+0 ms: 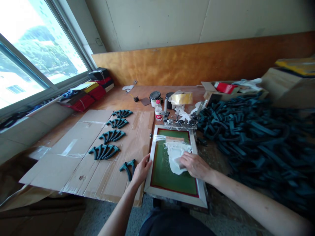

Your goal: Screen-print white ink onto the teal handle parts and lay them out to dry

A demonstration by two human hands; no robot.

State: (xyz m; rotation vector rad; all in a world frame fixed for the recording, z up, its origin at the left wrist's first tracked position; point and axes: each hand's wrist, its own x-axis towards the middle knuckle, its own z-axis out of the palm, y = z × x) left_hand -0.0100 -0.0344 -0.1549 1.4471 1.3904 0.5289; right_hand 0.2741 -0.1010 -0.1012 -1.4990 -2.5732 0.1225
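Note:
A framed green screen (161, 177) lies in front of me, clamped at its far edge to a metal hinge (180, 124). White paste (173, 150) covers its middle. My right hand (194, 165) is closed on a small scraper (181, 163), pressed into the near part of the paste. Along the frame's left edge rests my left hand (142, 168), its fingers partly hidden; whether it grips the frame is unclear. A wooden strip (174, 139) lies at the far end of the paste. Left of my left hand are dark green curved parts (128, 168) on cardboard (98, 177).
More green parts stand in several rows (104, 152) on the cardboard. A large heap of them (246, 131) fills the right side. Behind the screen are a bottle (158, 111), a jar (155, 98) and a tape roll (181, 98). An open box (209, 87) stands at the back right.

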